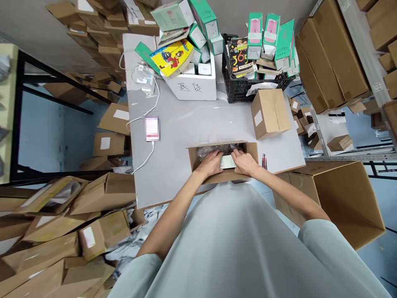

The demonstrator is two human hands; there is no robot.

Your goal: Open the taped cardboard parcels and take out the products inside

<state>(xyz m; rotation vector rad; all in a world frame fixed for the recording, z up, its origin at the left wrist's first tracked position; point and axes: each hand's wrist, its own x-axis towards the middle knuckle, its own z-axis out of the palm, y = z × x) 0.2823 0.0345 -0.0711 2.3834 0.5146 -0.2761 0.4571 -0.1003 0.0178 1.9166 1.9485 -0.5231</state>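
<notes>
An open cardboard box [253, 154] sits at the front edge of the grey table, close to my body. Inside it, both hands grip a small pale green box [228, 162] from its two ends. My left hand [212, 164] is closed at the left end, fingers curled. On the right end, my right hand [244, 162] is closed in the same way. Clear bubble wrap [204, 152] lies along the far side of the carton, beyond my fingers. The lower part of the pale green box is hidden by the carton's near wall.
A taped carton [269, 114] stands right, with a pen-like red and black tool [264, 161] nearer me. Behind are a white foam box [198, 90] and a black crate [234, 89], heaped with green boxes. A phone [152, 128] with cables lies left. Cartons crowd the floor.
</notes>
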